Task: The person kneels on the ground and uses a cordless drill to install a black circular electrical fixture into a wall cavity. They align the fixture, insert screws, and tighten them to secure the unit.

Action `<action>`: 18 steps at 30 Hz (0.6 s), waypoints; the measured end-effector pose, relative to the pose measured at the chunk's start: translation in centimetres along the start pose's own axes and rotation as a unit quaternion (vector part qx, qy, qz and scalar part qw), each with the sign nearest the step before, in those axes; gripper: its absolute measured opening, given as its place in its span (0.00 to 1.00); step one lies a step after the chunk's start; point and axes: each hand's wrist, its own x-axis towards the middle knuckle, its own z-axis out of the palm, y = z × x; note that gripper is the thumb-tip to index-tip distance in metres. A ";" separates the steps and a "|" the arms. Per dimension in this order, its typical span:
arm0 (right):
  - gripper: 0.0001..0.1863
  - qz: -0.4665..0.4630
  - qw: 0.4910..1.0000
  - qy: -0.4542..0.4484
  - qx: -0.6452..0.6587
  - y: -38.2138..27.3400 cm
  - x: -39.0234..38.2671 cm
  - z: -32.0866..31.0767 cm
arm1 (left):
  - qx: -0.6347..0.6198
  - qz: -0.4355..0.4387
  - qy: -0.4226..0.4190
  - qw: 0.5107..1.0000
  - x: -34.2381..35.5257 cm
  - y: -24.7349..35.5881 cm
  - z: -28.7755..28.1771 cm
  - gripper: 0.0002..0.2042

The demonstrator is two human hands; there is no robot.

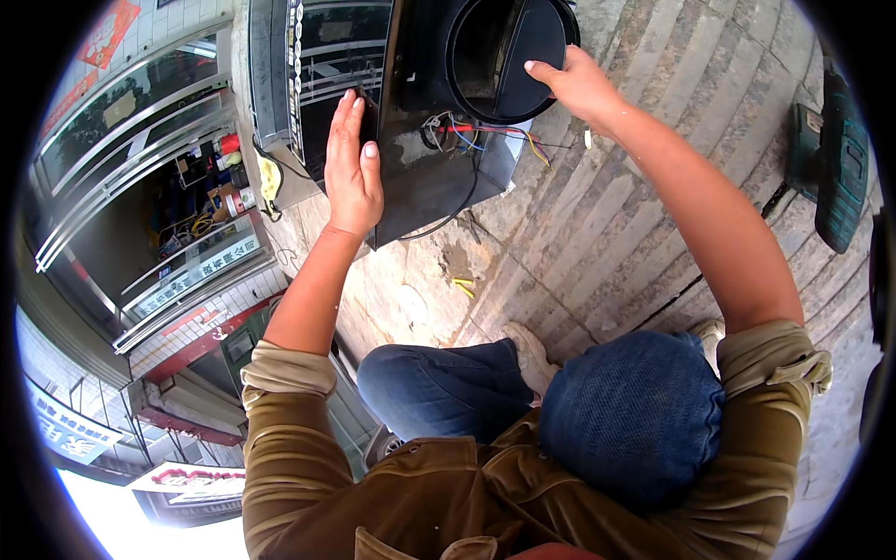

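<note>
- Black ring (504,119), rim gripped by the right hand (581,89), thumb inside!
- Left hand (353,187) flat, fingers together, against the glossy panel (343,30)!
- Coloured wires (457,133) nearby.

Brightly daylit; blown out to white at lower left, washed pale on beige stone paving (401,301) near centre. Streaked with reflections on glossy black flat panel (343,42); deeply shadowed inside round black ring-shaped fitting (527,91). Bowed toward the rim, vignetted to black at corners; sharp mid-frame
</note>
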 end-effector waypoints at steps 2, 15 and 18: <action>0.22 -0.006 1.000 0.011 -0.007 1.4 1.1 -0.2 | -0.001 0.007 0.014 1.000 0.0 -0.4 0.8 0.23; 0.20 -0.050 0.999 0.002 0.019 6.1 3.1 2.2 | -0.033 0.002 0.010 0.999 -0.1 -1.3 1.0 0.24; 0.20 -0.061 0.998 -0.010 0.034 6.1 3.2 2.5 | -0.041 -0.008 0.010 0.999 -0.2 -1.3 1.0 0.24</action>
